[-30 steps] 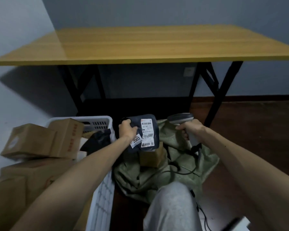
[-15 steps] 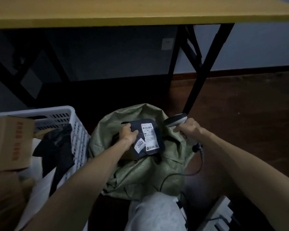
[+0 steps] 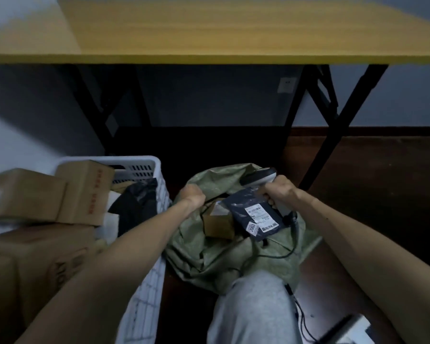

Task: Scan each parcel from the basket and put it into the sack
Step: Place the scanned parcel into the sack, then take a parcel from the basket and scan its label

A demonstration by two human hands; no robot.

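Note:
A green woven sack (image 3: 233, 259) lies open on the floor in front of my knee. A dark grey parcel (image 3: 243, 207) with white labels lies in its mouth, leaning on a small cardboard box (image 3: 217, 224) inside. My left hand (image 3: 191, 196) is curled at the sack's left rim and appears to grip the fabric. My right hand (image 3: 281, 192) holds a handheld scanner (image 3: 258, 175) just above the parcel's far edge. The white plastic basket (image 3: 139, 162) stands to the left, with cardboard boxes (image 3: 85, 192) and a black bag parcel (image 3: 134, 204) in it.
A yellow-topped table (image 3: 209, 33) on black folding legs (image 3: 301, 120) stands right behind the sack. The scanner's cable (image 3: 278, 255) loops over the sack towards my grey-trousered knee (image 3: 253, 309). Larger cardboard boxes (image 3: 35, 264) sit at the lower left. Dark wooden floor (image 3: 382, 194) lies to the right.
My left hand has let go of the dark parcel, which now lies in the sack's mouth, and has moved left to the sack's rim. The right hand still holds the scanner.

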